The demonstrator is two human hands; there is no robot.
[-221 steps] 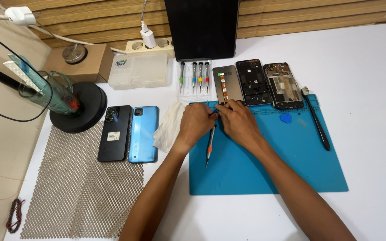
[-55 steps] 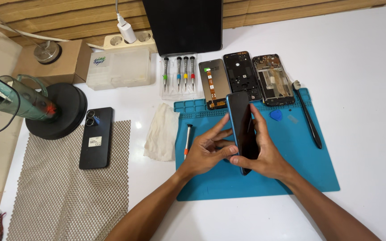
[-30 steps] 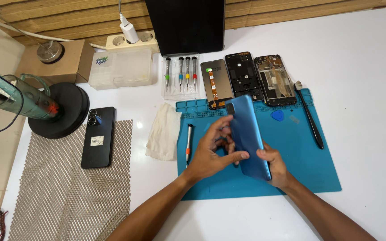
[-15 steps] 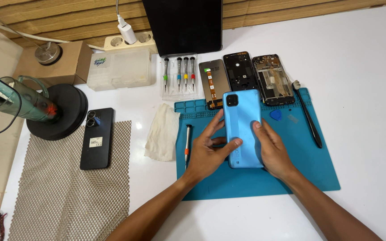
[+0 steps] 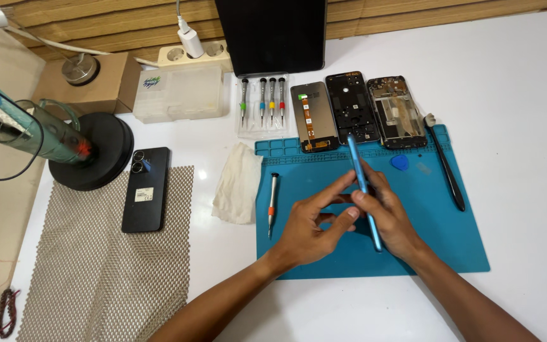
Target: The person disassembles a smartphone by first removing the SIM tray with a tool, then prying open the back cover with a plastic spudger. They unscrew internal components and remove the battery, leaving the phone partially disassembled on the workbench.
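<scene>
Both hands grip a blue phone (image 5: pixel 363 190), turned edge-on above the blue work mat (image 5: pixel 438 240). Left hand (image 5: pixel 311 225) pinches its lower part with fingers partly spread; right hand (image 5: pixel 390 218) is curled closed around the far side.

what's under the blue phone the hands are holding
The blue phone is held on edge over the blue mat by the left hand and right hand. The mat directly beneath is hidden by the hands.
</scene>
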